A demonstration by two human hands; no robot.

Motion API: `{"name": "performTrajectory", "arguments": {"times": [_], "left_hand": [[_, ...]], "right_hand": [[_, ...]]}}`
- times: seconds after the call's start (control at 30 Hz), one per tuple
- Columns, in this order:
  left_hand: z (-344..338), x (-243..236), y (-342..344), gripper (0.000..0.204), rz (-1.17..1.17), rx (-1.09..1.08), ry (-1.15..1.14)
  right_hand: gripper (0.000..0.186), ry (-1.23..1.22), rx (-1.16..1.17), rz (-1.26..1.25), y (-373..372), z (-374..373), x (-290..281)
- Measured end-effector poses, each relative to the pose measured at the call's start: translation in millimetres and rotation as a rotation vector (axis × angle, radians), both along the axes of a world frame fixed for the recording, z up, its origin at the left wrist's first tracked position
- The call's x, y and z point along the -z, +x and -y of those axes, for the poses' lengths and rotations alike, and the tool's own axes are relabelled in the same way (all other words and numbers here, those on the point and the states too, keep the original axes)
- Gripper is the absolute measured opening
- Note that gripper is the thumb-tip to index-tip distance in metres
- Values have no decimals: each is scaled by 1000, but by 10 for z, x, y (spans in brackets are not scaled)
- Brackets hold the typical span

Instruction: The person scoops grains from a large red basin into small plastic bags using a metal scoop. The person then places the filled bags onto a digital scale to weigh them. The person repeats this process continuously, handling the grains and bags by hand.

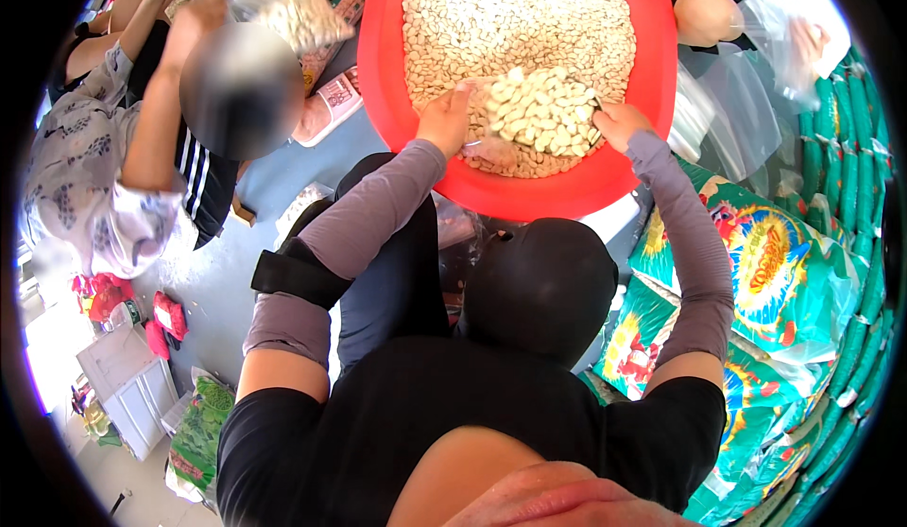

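Over the red tub [378, 73] of seeds [515, 26], the left hand [446, 120] holds a clear bag [489, 154], the right hand [624, 125] a dark thing [597, 106].

Floor [213, 291]: blue-grey at left of centre, paler toward the lower left of the frame. On it at lower left: a white box [132, 390], a green bag [203, 432] with a leaf print just right of the box, and a small dark item [119, 502] near the bottom edge. Red packets [168, 317] sit just above the box; their exact support is unclear.

Tub [376, 45]: red, upper centre; its base is hidden. Pale seeds [510, 26] lie directly in it, spread broadly across the interior, within the rim.
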State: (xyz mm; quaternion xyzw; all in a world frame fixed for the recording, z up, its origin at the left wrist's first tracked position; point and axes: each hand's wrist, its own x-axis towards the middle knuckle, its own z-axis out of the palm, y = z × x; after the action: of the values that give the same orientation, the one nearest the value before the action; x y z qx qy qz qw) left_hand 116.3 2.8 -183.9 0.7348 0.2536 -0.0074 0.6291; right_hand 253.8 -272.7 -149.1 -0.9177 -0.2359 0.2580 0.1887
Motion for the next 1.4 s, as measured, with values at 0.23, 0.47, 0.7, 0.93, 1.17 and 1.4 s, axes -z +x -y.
{"name": "performTrajectory", "arguments": {"times": [0.23,0.47,0.7,0.93,1.17,1.4], "left_hand": [[107,-84,-32,45,155,106,264],[5,-63,-6,42,160,-148,259],[90,-370,5,40,-22,-236,-169],[-370,-1239,-438,39,493,-391,-637],[-931,-2229,-903,45,843,-418,-564],[-1609,-1362,-1067,34,624,-854,-423]], "right_hand": [[35,-306,-316,70,-430,-1128,-605],[16,-152,-279,1001,-582,-897,-443],[41,-443,66,564,-348,-131,-352],[34,224,259,979,-673,231,-272],[18,137,740,439,-1508,1379,1277],[54,-122,703,-60,-2366,1344,2707]]}}
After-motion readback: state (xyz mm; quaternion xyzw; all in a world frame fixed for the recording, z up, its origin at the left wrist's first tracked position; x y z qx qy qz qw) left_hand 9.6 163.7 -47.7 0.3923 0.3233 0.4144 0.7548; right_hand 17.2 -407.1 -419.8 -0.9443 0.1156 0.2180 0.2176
